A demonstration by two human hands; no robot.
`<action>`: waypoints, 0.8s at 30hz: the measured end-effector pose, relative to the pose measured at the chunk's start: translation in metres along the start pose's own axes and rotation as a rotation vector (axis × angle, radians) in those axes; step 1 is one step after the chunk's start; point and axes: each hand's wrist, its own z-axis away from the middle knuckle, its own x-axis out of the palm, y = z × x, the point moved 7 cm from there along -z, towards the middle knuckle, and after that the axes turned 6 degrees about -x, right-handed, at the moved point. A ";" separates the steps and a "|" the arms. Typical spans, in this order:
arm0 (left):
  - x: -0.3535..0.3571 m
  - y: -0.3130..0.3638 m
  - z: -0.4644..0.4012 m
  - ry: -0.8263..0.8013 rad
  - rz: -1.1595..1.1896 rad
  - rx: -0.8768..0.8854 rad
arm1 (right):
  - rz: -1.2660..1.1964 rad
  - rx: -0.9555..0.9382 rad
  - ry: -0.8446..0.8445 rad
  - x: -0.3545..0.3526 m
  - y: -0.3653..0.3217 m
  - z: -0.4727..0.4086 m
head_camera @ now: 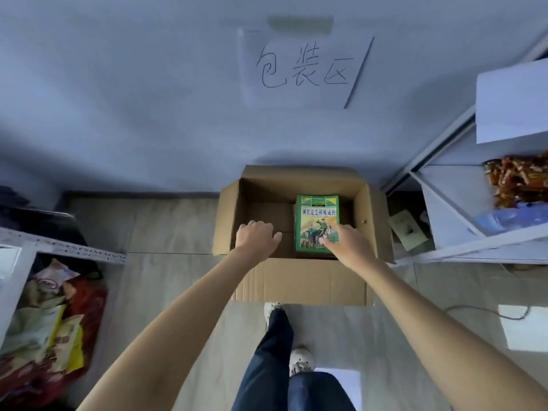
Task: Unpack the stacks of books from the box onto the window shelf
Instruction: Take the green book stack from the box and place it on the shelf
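books (316,222) in box (299,280), right hand (345,240) touching

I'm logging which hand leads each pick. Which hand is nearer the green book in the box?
Right. The right hand touches the green book's lower right cover; the left hand hovers apart, to its left.

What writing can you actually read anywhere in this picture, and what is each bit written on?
"包装区": handwritten on the paper sheet stuck on the wall.
"钢铁是怎样炼成的": title on the green book in the cardboard box, touched by the right hand.
Small print in the cover's top band: too small to read.
Snack packets lower left: print too blurred.
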 end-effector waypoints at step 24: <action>0.294 0.034 -0.274 -0.584 0.464 -0.256 | -0.659 0.592 -0.129 0.228 0.216 -0.265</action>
